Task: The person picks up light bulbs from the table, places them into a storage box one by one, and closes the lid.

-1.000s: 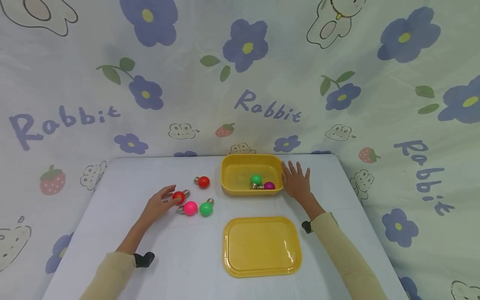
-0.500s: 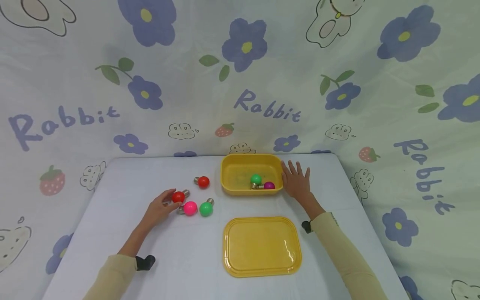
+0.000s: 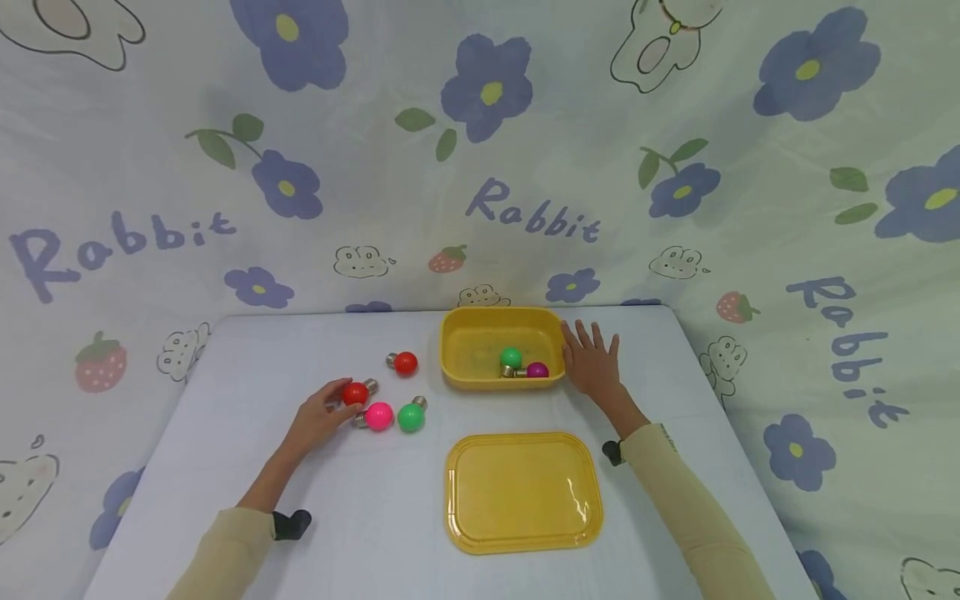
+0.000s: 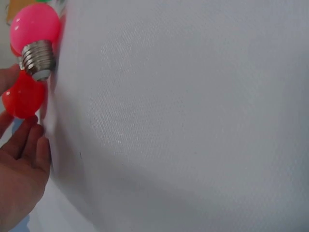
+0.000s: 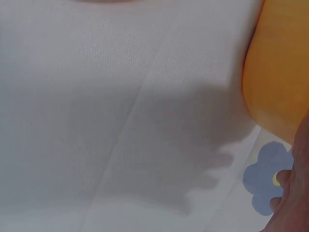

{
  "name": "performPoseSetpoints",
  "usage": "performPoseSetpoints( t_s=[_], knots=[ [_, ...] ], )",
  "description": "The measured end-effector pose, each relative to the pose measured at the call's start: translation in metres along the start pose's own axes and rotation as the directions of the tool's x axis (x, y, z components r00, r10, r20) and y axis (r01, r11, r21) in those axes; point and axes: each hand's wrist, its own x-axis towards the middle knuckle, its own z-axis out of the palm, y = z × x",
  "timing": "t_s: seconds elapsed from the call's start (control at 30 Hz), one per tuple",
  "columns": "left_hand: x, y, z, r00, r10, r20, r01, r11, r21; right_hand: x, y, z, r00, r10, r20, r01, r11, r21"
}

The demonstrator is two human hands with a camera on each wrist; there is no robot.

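One red bulb [image 3: 356, 394] sits in the grasp of the left hand [image 3: 318, 414], thumb and fingers curled round it, as I watch remotely. A pink bulb [image 3: 378, 416] lies just beside it, then a green bulb [image 3: 410, 417]; a second red bulb [image 3: 406, 363] lies farther back on the white table [image 3: 375, 517]. I see the right hand [image 3: 596, 367], fingers spread, at the right end of the yellow box [image 3: 480, 385], which holds another green bulb [image 3: 511, 357] and a purple bulb [image 3: 537, 370].

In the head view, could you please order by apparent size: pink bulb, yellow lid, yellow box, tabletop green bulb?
1. Yellow lid
2. Yellow box
3. Pink bulb and tabletop green bulb: too alike to rank
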Motion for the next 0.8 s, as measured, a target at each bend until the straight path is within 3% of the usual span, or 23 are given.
performPoseSetpoints(
  t_s=[0.8],
  knots=[
    [-0.0029,0.0010,-0.0026,0.995,0.072,-0.067,-0.071,0.997,0.016,-0.0016,-0.0005,-0.0029,1.000,-0.007,0.009,0.006,1.000,0.016]
  ],
)
